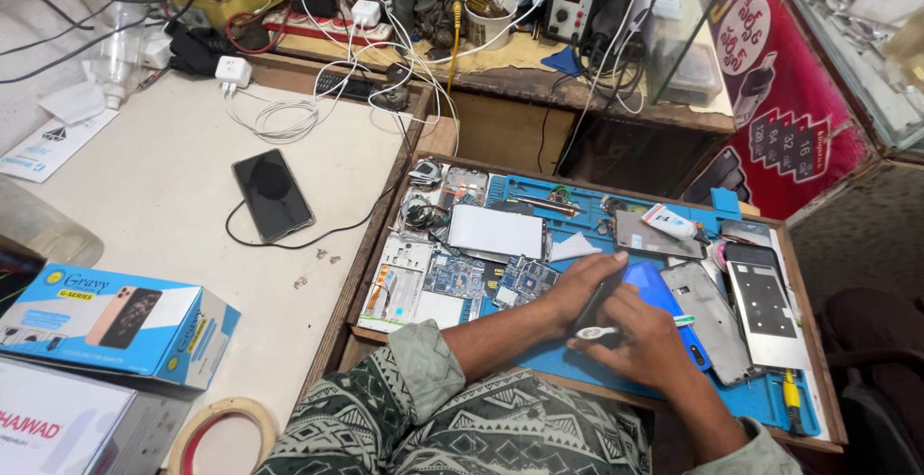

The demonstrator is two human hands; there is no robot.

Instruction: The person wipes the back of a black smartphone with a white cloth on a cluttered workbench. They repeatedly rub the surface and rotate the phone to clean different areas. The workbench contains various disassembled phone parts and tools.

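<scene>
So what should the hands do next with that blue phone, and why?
Probably slide the white tool in the right hand along the blue phone edge. The left hand already steadies the phone on the blue mat, and the tool's tip sits by it.

Both arms wear short sleeves (423, 379) of dark green cloth printed with pale geometric zigzag and triangle bands; forearms bare.

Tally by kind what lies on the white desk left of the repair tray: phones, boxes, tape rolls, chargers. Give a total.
Black phone, screen dark, cable attached: 1
Cardboard boxes: 2, the blue phone box and the white box
Tape roll: 1
White charger plug: 1
Total: 5
</scene>
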